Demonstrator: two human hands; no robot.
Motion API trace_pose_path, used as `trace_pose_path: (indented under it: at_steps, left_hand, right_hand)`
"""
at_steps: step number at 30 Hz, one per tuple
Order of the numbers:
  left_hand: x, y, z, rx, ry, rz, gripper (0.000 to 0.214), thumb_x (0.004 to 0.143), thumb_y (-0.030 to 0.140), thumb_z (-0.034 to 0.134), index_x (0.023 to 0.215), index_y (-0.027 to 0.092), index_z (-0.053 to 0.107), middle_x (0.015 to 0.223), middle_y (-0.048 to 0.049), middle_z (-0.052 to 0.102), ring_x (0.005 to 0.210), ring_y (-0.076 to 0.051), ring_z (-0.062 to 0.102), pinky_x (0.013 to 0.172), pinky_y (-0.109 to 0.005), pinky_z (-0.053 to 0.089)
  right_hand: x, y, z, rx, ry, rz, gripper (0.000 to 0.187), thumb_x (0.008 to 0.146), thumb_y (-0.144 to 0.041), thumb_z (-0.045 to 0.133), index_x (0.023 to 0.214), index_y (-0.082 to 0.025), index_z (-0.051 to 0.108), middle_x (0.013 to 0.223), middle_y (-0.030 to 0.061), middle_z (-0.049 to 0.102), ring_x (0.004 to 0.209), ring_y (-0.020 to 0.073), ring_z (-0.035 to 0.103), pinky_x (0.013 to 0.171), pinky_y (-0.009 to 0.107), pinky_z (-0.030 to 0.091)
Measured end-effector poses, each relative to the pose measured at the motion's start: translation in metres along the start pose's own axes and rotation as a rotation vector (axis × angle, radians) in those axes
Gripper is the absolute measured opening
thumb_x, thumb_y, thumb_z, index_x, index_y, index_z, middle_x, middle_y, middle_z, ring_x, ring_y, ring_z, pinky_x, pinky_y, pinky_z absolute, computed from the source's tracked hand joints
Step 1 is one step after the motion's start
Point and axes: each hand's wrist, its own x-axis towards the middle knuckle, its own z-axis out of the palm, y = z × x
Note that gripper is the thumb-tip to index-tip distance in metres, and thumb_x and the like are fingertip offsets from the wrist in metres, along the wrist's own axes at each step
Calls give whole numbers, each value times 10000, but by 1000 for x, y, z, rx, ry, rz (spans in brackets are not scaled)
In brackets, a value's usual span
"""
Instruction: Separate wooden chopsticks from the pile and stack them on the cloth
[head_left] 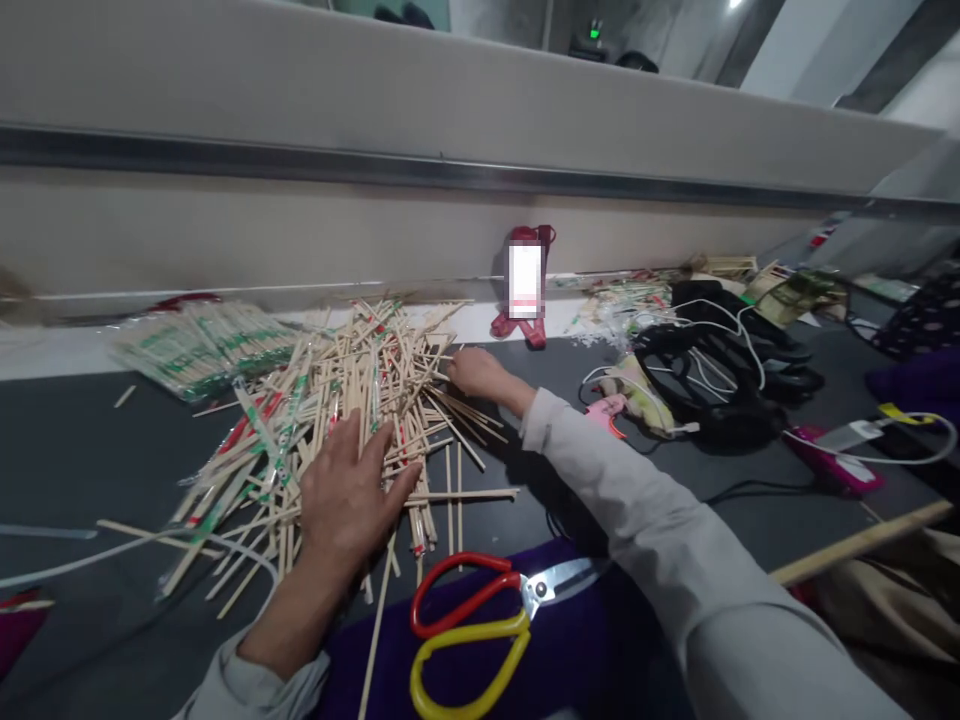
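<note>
- Resting left hand (346, 492) on stick pile (390, 355), fingers spread wide.
- Have right hand (484, 377) at pile's right edge, can't tell fingers' grip.
- See scissors (541, 589) on pile's near side.

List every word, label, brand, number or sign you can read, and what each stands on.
No text can be read.
Bundle of wrapped sticks: green print, too blurred.
Other stick wrappers: red and green print, too blurred.
Red stand: pixelated patch over its middle, nothing legible.
Green light: too small.
</note>
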Motion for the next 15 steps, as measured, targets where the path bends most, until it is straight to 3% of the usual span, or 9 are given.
trace_pose_path:
  at_steps: [2, 4, 6, 8, 10, 11, 12, 13, 15]
  left_hand:
    - [0, -1, 1, 3, 3, 16, 532, 896, 482, 470, 1286, 137, 576, 1485, -217, 361, 1364, -374, 371, 1075, -495, 355]
    - [-1, -1, 1, 7, 2, 26, 524, 898, 481, 468, 1280, 141, 582, 1483, -216, 363, 1357, -374, 380, 1062, -495, 369]
    - [-2, -2, 1, 12, 1, 35, 520, 901, 483, 460, 1279, 148, 585, 1484, -211, 363, 1352, -371, 387, 1054, -493, 379]
    - [-2, -1, 1, 15, 3, 43, 519, 905, 486, 452, 1279, 151, 585, 1484, -208, 365, 1354, -364, 385, 1062, -487, 373]
    - [-3, 0, 0, 17, 6, 47, 510, 908, 483, 448, 1273, 155, 586, 1482, -203, 370, 1360, -354, 380, 1075, -478, 361]
    - [-3, 0, 0, 18, 7, 45, 503, 908, 479, 448, 1270, 158, 586, 1481, -199, 372, 1361, -350, 380, 1080, -473, 356]
    - [-3, 1, 0, 18, 10, 42, 496, 908, 475, 448, 1268, 162, 586, 1482, -194, 372, 1363, -345, 379, 1084, -468, 352]
    - [-3, 2, 0, 17, 14, 41, 489, 909, 470, 448, 1267, 166, 585, 1483, -189, 373, 1365, -341, 379, 1087, -463, 348]
    - [-4, 2, 1, 18, 23, 49, 479, 912, 459, 446, 1270, 169, 581, 1483, -183, 375, 1369, -336, 377, 1091, -458, 343]
  right_hand:
    - [-37, 12, -3, 34, -8, -15, 254, 923, -232, 485, 946, -115, 709, 1023, 111, 714, 943, 181, 652, 798, 267, 469]
    - [-86, 26, -9, 97, -14, -59, 259, 908, -257, 483, 958, -153, 715, 942, 53, 730, 853, 144, 663, 736, 216, 454]
    - [-133, 49, -22, 305, 8, -69, 298, 917, -297, 449, 881, -150, 706, 819, 31, 715, 709, 122, 658, 674, 204, 453]
    - [-166, 85, -42, 336, 162, 53, 356, 932, -397, 428, 932, -164, 697, 872, 45, 713, 724, 141, 661, 672, 223, 464]
    - [-180, 128, -61, 105, 429, 284, 397, 956, -377, 365, 1074, -164, 679, 998, 94, 712, 834, 176, 656, 739, 257, 458]
    - [-180, 150, -67, -64, 416, 402, 384, 948, -336, 382, 1134, -159, 667, 1087, 125, 697, 928, 202, 643, 765, 271, 447]
    - [-177, 170, -69, -203, 283, 495, 363, 921, -309, 435, 1151, -150, 666, 1123, 150, 687, 976, 231, 631, 768, 284, 437]
    - [-173, 187, -68, -220, 199, 530, 333, 862, -287, 534, 1103, -119, 691, 1069, 184, 699, 943, 262, 637, 741, 296, 432]
    - [-164, 210, -57, -209, 101, 520, 325, 784, -246, 623, 1077, -130, 703, 994, 165, 718, 874, 250, 646, 697, 276, 417]
